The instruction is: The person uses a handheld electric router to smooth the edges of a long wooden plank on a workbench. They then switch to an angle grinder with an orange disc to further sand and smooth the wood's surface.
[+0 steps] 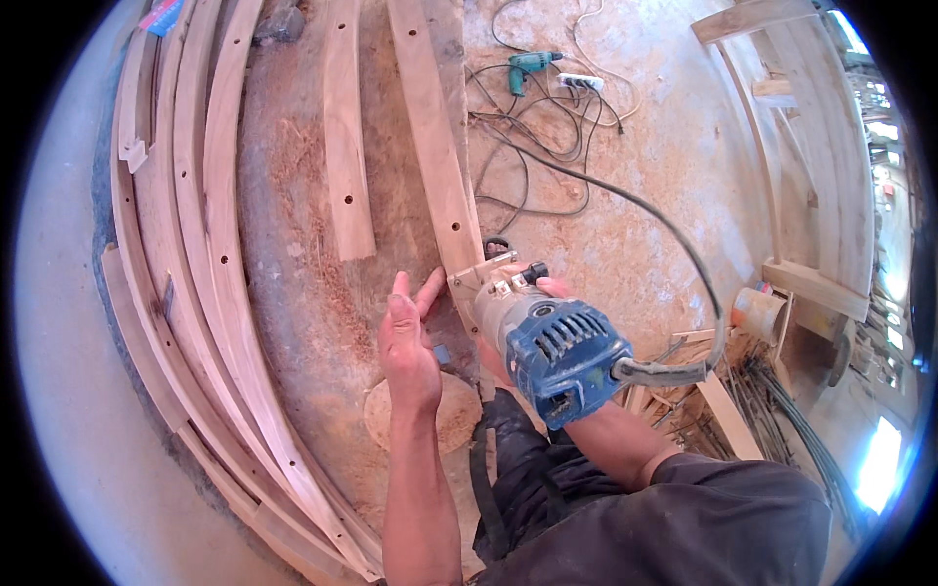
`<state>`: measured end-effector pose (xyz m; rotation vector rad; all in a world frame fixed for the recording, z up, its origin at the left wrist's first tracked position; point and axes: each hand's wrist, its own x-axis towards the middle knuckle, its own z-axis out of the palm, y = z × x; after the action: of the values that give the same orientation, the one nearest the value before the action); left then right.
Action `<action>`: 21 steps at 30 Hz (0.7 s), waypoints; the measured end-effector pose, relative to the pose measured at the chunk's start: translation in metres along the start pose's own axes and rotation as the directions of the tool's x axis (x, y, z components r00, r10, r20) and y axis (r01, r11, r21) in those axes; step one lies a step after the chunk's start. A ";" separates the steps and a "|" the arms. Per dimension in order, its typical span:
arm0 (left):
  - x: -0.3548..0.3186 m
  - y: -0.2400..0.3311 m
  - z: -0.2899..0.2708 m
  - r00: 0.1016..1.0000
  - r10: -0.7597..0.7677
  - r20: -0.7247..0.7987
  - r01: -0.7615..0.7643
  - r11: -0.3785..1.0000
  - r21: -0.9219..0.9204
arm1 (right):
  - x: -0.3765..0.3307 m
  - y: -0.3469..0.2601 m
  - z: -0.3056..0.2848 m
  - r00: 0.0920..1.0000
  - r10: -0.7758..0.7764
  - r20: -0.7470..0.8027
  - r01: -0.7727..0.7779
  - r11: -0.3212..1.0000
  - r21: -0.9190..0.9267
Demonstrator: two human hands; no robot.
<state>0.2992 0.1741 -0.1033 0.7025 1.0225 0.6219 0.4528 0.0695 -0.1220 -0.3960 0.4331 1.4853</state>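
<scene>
A blue trim router (567,352) with a clear base housing and a flat square base plate stands at the near end of a long wooden plank (440,146) with drilled holes. My right hand (555,286) is wrapped round the router's body, partly hidden behind it. My left hand (408,342) is open beside the plank's near end, fingers spread, with a fingertip at the plank's left edge. From the router's rear a thick black cord (674,230) arcs up and away. Whether the bit touches the wood is hidden.
Another drilled plank (347,127) lies to the left, past which several curved strips (227,176) are stacked. A green drill (530,68), white power strip (578,81) and tangled cables lie on the far floor. Rightward are a wooden frame (831,146), bucket (760,314) and offcuts.
</scene>
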 end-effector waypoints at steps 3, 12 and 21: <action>0.001 0.000 0.000 1.000 -0.001 0.001 0.001 0.999 0.034 | 0.001 -0.001 0.004 0.999 0.012 -0.039 -0.009 0.997 0.071; 0.006 -0.004 -0.003 0.999 -0.019 -0.041 0.024 0.990 0.136 | 0.037 -0.011 0.017 0.980 -0.184 0.073 0.197 0.878 -0.436; 0.014 -0.034 0.052 0.863 0.499 -0.075 -0.261 0.569 0.780 | 0.099 -0.016 0.022 0.814 -0.285 0.507 0.321 -0.507 -0.800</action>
<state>0.3570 0.1510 -0.1189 1.6613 1.4376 0.6836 0.4735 0.1650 -0.1536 -1.7827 -1.2779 0.6998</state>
